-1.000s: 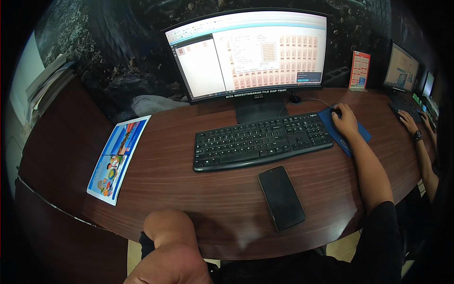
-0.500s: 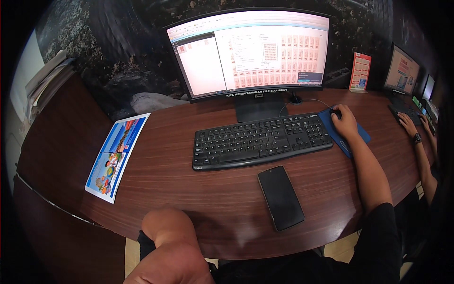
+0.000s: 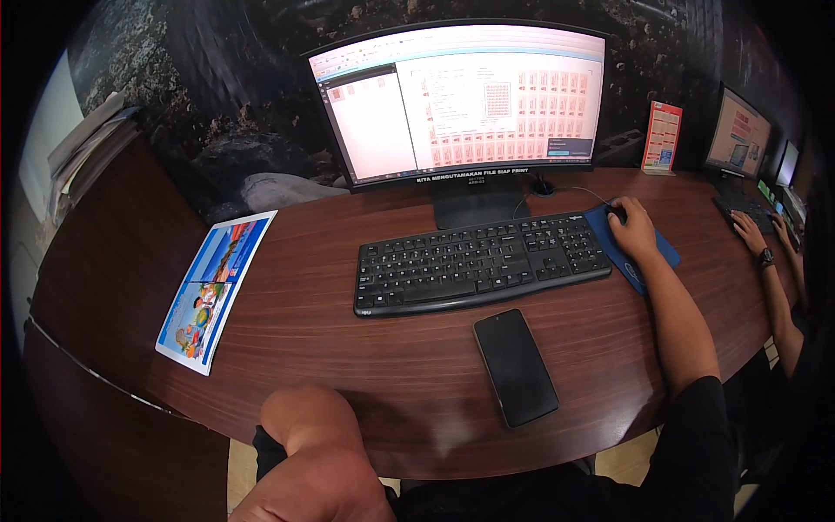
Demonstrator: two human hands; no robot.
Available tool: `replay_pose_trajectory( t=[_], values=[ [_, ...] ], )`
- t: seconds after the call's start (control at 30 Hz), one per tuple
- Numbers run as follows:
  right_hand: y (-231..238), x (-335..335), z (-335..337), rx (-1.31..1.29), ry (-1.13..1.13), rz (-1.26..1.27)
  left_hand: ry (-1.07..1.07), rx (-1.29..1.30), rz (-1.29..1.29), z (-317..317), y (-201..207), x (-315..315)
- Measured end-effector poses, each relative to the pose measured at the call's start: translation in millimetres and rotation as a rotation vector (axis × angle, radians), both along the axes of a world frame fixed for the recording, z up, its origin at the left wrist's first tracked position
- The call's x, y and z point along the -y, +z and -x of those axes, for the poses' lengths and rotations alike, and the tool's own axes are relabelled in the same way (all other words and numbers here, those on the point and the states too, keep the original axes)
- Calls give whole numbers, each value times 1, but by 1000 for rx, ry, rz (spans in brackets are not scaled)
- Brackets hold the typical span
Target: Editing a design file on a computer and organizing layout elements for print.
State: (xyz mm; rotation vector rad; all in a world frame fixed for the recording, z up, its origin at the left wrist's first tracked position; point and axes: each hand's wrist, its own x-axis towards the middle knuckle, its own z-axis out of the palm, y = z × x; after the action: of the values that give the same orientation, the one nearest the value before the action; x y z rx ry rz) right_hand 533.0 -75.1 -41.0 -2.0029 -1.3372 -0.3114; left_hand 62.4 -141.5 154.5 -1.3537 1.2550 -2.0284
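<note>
My right hand (image 3: 636, 228) lies over a dark computer mouse (image 3: 617, 210), its fingers curled around it; the hand covers most of the mouse. Under them is a blue mouse pad (image 3: 663, 247). Just left of the pad stretches a black keyboard (image 3: 483, 261), which no hand touches. A black smartphone (image 3: 516, 369) with a dark screen lies face up in front of the keyboard. My left arm is bent with the elbow (image 3: 306, 413) at the desk's near edge; the left hand itself is out of the picture.
Behind the keyboard stands a wide, lit monitor (image 3: 470, 104) showing rows of small red-and-white items. A colourful printed sheet (image 3: 215, 291) lies at left, near stacked papers (image 3: 91, 152). A desk calendar (image 3: 662, 137) stands at right. Farther right, another person's hands (image 3: 750, 230) rest at a keyboard.
The picture has shifted very slightly. My right hand stays on the mouse, and nothing on the desk has visibly moved.
</note>
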Motion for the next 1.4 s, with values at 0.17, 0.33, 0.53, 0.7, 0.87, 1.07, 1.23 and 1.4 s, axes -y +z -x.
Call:
replay_pose_trajectory(
  t=[0.17, 0.33, 0.53, 0.7, 0.87, 1.07, 1.23, 1.4],
  values=[
    [-2, 1, -4, 8, -1, 3, 58, -176, 197, 25, -11, 14],
    [-1, 0, 0, 9, 2, 7, -13, -43, 3, 0, 0, -1],
    [-3, 0, -4, 12, 2, 5, 0, -37, -2, 0, -1, -1],
    [-1, 0, -1, 14, 1, 7, 26, -20, 13, 0, -1, -2],
    [-2, 0, -4, 10, 11, 1, -20, -76, -11, -2, 0, -3],
    [-1, 0, -2, 16, -5, 19, 3, -64, 11, 1, -2, -2],
    [-1, 0, -2, 4, -4, 23, -10, -39, 22, -2, -1, -2],
    [-2, 0, -4, -3, -2, 22, -28, -55, -16, -3, 1, -3]
  ],
)
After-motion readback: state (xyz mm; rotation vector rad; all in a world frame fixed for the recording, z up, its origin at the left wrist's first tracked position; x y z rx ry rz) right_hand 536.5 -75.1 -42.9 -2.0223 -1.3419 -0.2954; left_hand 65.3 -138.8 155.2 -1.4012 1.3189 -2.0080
